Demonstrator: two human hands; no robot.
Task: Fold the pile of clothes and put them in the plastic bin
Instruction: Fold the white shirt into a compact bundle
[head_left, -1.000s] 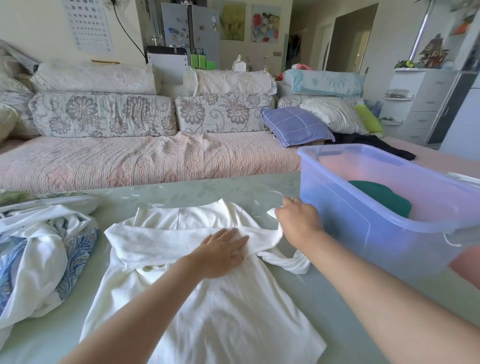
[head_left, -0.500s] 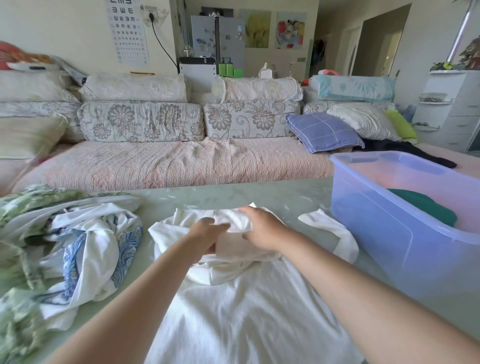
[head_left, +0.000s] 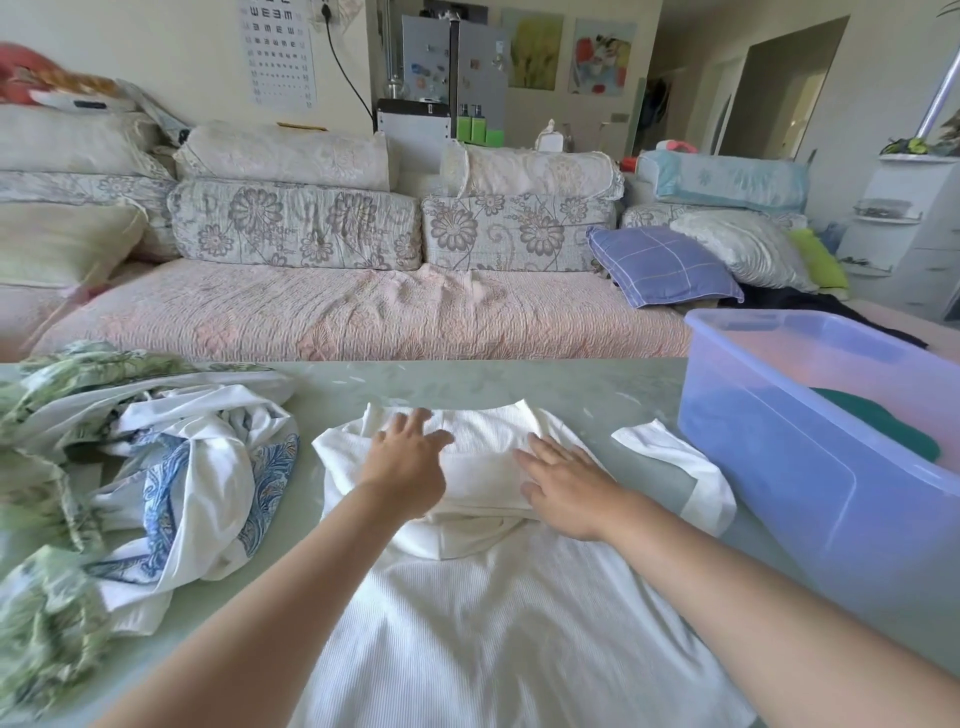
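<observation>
While we flatten the white top mid-table, left hand and right hand lie flat, gripping nothing, setting the fold; plastic bin waits at the right edge.

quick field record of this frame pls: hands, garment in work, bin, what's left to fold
left hand: rests flat on the folded upper part of the white garment
right hand: rests flat on the same fold
white garment: spread on the table, one sleeve lying out toward the bin
plastic bin: right of the garment, holds a dark green item
unfolded pile: left of the garment
stage: mid-fold, not yet binned
</observation>
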